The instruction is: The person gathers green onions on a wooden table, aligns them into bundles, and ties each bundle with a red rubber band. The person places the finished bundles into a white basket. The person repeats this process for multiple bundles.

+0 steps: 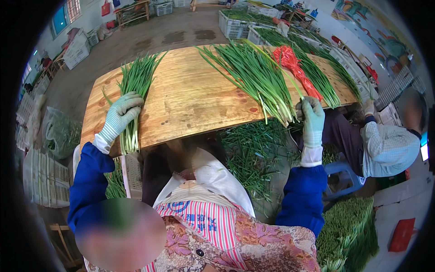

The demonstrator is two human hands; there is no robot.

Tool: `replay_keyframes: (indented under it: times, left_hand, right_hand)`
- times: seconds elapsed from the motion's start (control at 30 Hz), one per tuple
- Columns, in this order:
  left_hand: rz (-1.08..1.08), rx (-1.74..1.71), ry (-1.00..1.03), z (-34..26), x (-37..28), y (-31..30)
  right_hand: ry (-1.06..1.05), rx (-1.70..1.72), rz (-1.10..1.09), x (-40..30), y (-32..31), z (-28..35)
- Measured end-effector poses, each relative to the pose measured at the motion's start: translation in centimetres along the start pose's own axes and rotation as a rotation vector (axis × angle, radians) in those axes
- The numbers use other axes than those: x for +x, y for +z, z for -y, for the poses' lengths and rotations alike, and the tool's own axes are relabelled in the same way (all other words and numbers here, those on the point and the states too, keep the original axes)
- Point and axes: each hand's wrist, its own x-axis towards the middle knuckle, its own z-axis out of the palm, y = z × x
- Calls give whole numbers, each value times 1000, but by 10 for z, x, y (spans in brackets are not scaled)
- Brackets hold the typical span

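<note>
On the left of a wooden tabletop (190,91), my gloved left hand (122,110) is closed over a small bunch of garlic chives (137,76). The pale stem ends of that bunch stick out past the table's near edge. My right hand (310,112), also gloved, pinches the lower end of a long yellowish leaf (284,70) between thumb and fingers. This leaf slants up along the right side of a larger loose heap of chives (253,73). A bundle of red plastic ties (296,68) lies just beyond, between the heap and more chives (321,81).
A person (389,142) sits close on my right, one hand at the table's end. Chive scraps (255,163) cover the floor below. A blue stool (340,176) and stacked chives (346,234) stand at right; crates (46,176) stand at left, more crates (234,27) behind the table.
</note>
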Motion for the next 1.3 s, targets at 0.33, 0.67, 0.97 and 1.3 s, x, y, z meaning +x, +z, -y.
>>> replay_keyframes:
  times: [0.33, 0.67, 0.97, 1.3]
  left_hand:
    - [156, 108, -46, -11, -13, 6]
    - [-99, 98, 291, -119, -3, 25]
    - [268, -1372, -515, -166, 15, 153]
    - [196, -1504, -661, -156, 19, 233]
  right_hand:
    - [-146, -305, 470, -84, -21, 2]
    - [-658, -1256, 227, -42, 32, 9]
    - [-442, -567, -25, -83, 68, -8]
    - [-209, -375, 386, -113, 72, -32]
